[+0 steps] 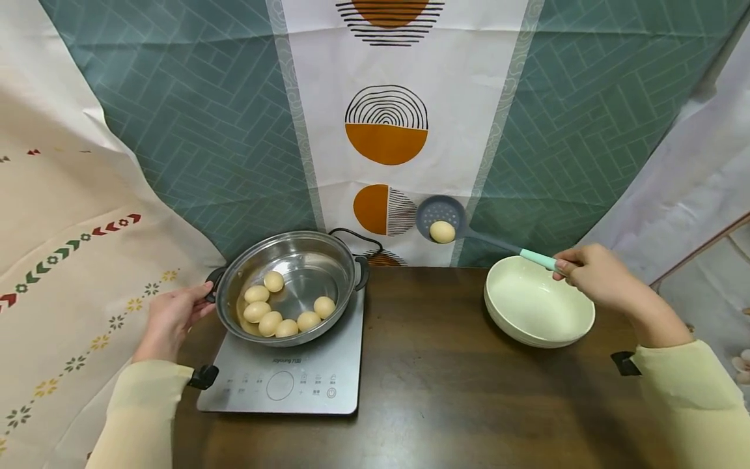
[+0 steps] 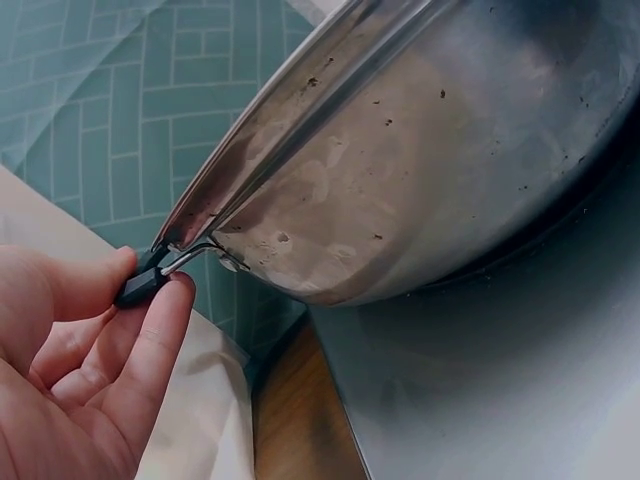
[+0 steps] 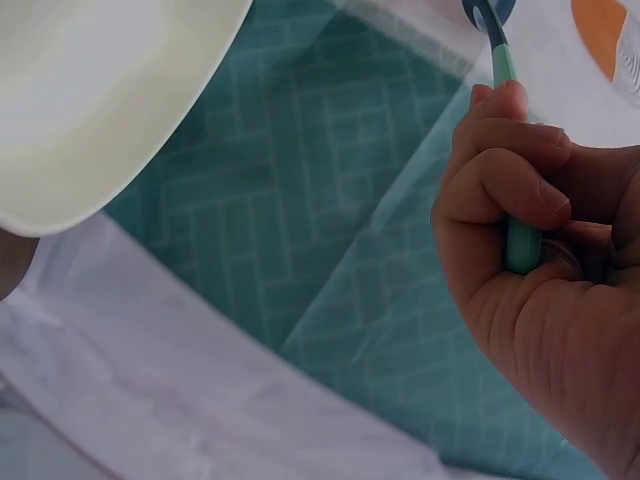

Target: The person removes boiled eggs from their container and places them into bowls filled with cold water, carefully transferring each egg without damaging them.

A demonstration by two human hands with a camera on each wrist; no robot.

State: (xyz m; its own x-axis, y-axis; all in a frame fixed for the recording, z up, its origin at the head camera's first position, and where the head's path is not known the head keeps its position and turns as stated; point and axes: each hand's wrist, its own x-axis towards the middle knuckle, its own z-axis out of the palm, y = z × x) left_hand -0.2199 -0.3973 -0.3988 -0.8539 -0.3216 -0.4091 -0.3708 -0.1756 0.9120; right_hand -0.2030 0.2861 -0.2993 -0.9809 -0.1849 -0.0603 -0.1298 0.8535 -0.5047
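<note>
At the left, my left hand pinches the black side handle of a steel pot between thumb and fingers. Several pale, egg-shaped pieces lie inside it along the near and left wall. My right hand grips the mint-green handle of a grey slotted skimmer. One egg rests in the skimmer's head, raised in front of the back curtain. Below my right hand stands a pale cream bowl; no egg shows in it. In the right wrist view, curled fingers wrap the skimmer's handle.
The pot sits on a silver induction cooker with a touch panel. A black cord runs behind it. Brown wooden table lies between cooker and bowl. A patterned curtain hangs close behind, with cloths at both sides.
</note>
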